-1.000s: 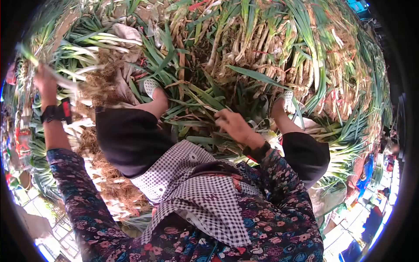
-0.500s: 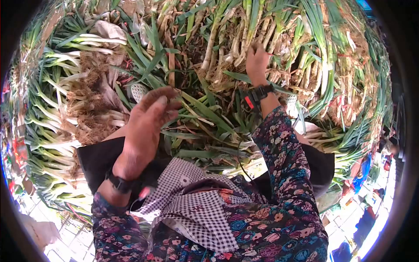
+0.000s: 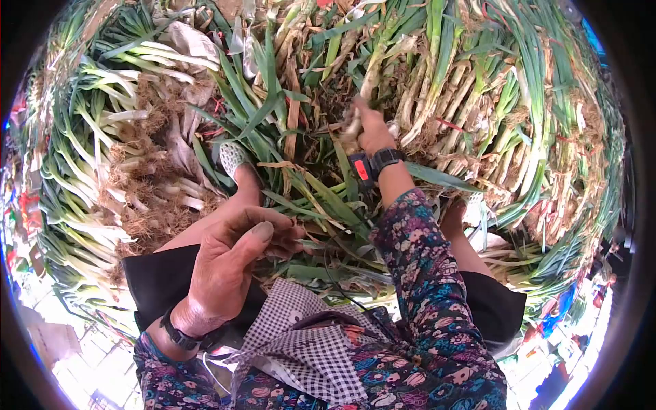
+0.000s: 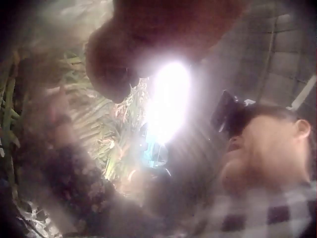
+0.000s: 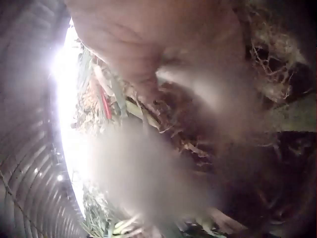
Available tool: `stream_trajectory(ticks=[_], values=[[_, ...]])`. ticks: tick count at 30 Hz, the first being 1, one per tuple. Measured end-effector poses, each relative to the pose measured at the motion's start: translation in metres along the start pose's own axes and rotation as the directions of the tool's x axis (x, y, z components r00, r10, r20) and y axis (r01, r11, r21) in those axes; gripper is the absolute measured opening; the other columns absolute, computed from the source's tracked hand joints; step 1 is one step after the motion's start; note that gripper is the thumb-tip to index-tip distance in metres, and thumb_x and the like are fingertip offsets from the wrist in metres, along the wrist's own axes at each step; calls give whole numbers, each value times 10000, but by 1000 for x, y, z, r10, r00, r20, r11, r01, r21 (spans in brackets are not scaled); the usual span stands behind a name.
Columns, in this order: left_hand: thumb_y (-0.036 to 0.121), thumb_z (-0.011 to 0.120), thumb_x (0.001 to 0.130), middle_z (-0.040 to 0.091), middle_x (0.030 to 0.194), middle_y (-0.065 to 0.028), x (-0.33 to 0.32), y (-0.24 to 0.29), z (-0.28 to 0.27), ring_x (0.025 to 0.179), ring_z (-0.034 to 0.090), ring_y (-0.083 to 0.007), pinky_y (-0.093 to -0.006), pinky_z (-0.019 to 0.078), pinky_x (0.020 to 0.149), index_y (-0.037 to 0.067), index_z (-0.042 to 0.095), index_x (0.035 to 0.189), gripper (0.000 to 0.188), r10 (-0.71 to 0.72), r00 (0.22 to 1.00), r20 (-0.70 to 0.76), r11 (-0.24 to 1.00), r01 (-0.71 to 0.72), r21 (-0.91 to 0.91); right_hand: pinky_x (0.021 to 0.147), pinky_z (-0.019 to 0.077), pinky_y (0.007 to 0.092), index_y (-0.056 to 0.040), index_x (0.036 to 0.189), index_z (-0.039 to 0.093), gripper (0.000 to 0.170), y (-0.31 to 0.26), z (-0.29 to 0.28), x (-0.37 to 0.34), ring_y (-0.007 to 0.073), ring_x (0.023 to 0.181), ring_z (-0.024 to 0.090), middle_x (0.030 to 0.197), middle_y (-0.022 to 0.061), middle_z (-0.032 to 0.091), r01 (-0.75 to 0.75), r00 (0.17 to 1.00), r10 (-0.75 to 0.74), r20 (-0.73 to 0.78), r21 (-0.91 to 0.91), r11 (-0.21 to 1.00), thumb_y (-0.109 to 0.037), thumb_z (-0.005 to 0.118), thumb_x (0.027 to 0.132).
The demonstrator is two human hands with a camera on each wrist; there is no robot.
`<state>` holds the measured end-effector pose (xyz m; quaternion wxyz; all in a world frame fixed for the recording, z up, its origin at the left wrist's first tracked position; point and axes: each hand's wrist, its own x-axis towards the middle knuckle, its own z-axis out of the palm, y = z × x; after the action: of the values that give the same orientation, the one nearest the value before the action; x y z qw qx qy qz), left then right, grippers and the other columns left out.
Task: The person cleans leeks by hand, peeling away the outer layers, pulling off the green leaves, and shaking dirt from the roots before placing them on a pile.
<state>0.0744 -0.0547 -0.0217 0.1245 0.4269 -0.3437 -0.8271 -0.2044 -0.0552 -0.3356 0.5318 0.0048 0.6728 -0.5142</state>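
Note:
My right hand [image 3: 374, 133] reaches to the near edge of the untrimmed pile and grips a large green onion [image 3: 370, 80] low down near its root end. The onion's pale stalk [image 5: 181, 79] shows blurred under the fingers in the right wrist view. Above my lap, my left hand [image 3: 232, 256] hovers with its thumb and fingers loosely bent and nothing held. Dark soil stains its fingertips. Only a dark, blurred part of the left hand [image 4: 143, 44] appears in the left wrist view.
Untrimmed green onions [image 3: 465, 102] with dry leaves lie heaped at the front and right. Cleaned white-stemmed onions [image 3: 89, 219] line the left, roots inward. Loose green leaves [image 3: 328, 198] litter the ground between my feet, beside a patterned shoe [image 3: 234, 157].
My left hand came back from the far left, where it held an onion, to above my lap, now without it. My right hand moved out to the pile and now grips another onion.

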Motion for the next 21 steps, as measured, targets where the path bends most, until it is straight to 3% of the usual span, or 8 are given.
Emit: stream_trajectory(ticks=[3,5,6,8,11,14,18,21], values=[[163,475,978,640,1035,-136,-1,-3,7,922,630,-197,-327,501,849,-29,555,1104,243,17,999,39,1000,-17,5,457,353,223,-68,850,489,261,-79,16,-111,75,516,364,648,-44,377,-38,962,-141,233,629,777,-288,495,990],[167,484,973,641,1010,-132,-2,-5,12,896,635,-203,-335,507,832,-15,559,1089,228,39,998,46,999,-40,13,435,336,207,-151,706,409,349,-64,-9,-157,77,484,401,588,-57,381,-238,842,-250,479,744,624,-357,480,979],[165,482,975,639,1011,-125,-2,-7,14,896,635,-196,-327,510,824,-16,558,1100,233,50,997,67,997,-53,51,429,338,220,-134,755,451,315,-56,-13,-193,80,489,401,589,-51,384,-310,906,-48,421,737,601,-351,467,984],[190,507,969,640,1012,-105,1,-11,17,892,633,-174,-303,511,806,-15,560,1126,263,60,991,116,991,-73,108,432,337,239,-102,850,486,291,6,-33,-239,87,497,393,613,-40,388,-120,966,-22,257,524,843,-357,457,988],[212,533,957,643,1026,-102,14,-24,18,883,631,-168,-284,504,803,-6,564,1153,294,49,989,141,977,-76,199,442,329,238,-75,903,484,208,82,-53,-294,92,524,398,657,-17,393,-270,960,192,203,494,827,-269,524,969],[247,546,947,639,1064,-81,35,-40,20,899,623,-169,-290,496,818,9,560,1202,349,66,981,181,936,-123,330,432,320,240,-73,886,482,201,51,-43,-377,86,510,383,644,-13,388,-328,935,214,283,462,824,-251,525,968],[281,546,951,641,1067,-67,54,-61,40,924,621,-182,-331,493,841,19,553,1219,374,105,985,136,877,-156,454,432,343,250,-56,882,494,164,21,-67,-450,77,500,412,645,-9,459,-124,942,65,329,162,979,-201,545,940],[295,577,941,642,1075,-68,43,-62,65,939,622,-200,-370,493,849,38,556,1209,372,-25,981,194,981,-13,193,441,371,238,-11,961,541,172,27,-92,-479,61,523,464,664,-9,517,60,971,-43,236,-66,996,-162,582,890]])
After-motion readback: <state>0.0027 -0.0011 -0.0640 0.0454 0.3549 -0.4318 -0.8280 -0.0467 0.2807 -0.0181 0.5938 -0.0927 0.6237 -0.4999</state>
